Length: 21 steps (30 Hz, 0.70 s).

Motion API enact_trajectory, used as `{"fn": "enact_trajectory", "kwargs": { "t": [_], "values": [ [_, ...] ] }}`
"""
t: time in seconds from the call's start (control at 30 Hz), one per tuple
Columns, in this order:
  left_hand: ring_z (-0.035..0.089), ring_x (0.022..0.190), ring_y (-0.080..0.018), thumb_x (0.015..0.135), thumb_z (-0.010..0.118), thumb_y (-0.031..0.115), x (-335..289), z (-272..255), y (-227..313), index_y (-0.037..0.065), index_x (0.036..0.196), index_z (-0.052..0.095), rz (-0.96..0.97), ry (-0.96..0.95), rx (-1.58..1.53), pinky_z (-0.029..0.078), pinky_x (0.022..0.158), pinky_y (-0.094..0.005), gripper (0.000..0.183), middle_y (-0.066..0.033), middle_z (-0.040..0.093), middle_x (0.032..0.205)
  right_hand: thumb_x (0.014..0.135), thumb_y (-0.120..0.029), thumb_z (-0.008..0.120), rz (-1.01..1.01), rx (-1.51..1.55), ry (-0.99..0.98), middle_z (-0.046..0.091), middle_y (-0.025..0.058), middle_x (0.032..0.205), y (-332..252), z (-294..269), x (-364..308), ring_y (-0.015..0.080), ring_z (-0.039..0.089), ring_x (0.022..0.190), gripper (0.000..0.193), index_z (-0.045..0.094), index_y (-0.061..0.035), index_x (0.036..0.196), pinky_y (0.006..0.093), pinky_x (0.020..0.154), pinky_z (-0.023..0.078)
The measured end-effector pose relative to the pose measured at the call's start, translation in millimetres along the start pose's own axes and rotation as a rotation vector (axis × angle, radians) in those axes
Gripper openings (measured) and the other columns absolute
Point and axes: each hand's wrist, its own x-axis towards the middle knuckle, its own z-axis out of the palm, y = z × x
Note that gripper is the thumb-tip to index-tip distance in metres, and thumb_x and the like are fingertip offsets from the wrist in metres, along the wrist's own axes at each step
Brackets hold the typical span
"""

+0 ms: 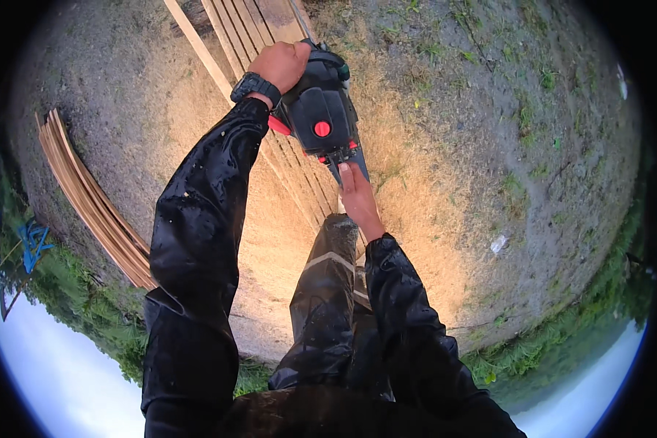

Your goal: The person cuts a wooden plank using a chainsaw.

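Left hand [281,64] grips the chainsaw [320,117] front handle, right hand [358,197] fingers wrapped on its rear grip, sawing planks [248,25]; likely steady forward feed next.

No packages, labels, signs or screens show anywhere near either hand.
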Motion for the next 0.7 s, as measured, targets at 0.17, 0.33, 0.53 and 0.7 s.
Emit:
{"fn": "enact_trajectory", "kwargs": {
  "t": [0.17, 0.33, 0.53, 0.7],
  "values": [
    [0.065, 0.073, -0.0484, 0.095, 0.05, 0.02, 9.3, 0.5, -0.3, 0.006, 0.095, 0.055, 0.0, -0.006, 0.001, 0.052, 0.062, -0.0564, 0.015, -0.0253, 0.064, 0.076, 0.107, -0.049, 0.04, -0.008, 0.031, 0.016, 0.066, 0.0312, 0.097, -6.6, -3.2, 7.7, 0.054, 0.061, 0.099, 0.049, 0.057, -0.006, 0.123, 0.0548, 0.084, 0.046],
    [0.065, 0.074, -0.0483, 0.093, 0.051, 0.018, 22.4, -4.1, -18.7, 0.005, 0.093, 0.055, 0.01, 0.041, 0.006, 0.053, 0.064, -0.0561, 0.013, -0.0261, 0.065, 0.078, 0.107, -0.05, 0.04, -0.063, -0.033, 0.026, 0.066, 0.032, 0.1, -28.2, -5.4, 18.6, 0.0548, 0.06, 0.101, 0.05, 0.056, -0.006, 0.124, 0.0559, 0.085, 0.046],
    [0.067, 0.079, -0.047, 0.099, 0.048, 0.027, 39.0, -2.9, -40.9, 0.01, 0.097, 0.061, 0.01, 0.016, 0.062, 0.055, 0.068, -0.0571, 0.022, -0.0234, 0.069, 0.085, 0.107, -0.05, 0.039, -0.057, -0.032, 0.008, 0.066, 0.032, 0.097, -46.9, -5.7, 29.9, 0.055, 0.06, 0.099, 0.05, 0.057, -0.0055, 0.121, 0.0568, 0.085, 0.045],
    [0.065, 0.077, -0.0497, 0.091, 0.055, 0.02, 40.2, -5.9, -32.3, 0.005, 0.093, 0.056, 0.039, 0.061, 0.021, 0.052, 0.067, -0.0569, 0.014, -0.0286, 0.065, 0.079, 0.107, -0.051, 0.038, -0.044, -0.047, -0.003, 0.066, 0.0313, 0.093, -42.1, -6.6, 33.4, 0.0549, 0.06, 0.097, 0.051, 0.057, -0.0051, 0.12, 0.0572, 0.084, 0.045]
  ]
}}
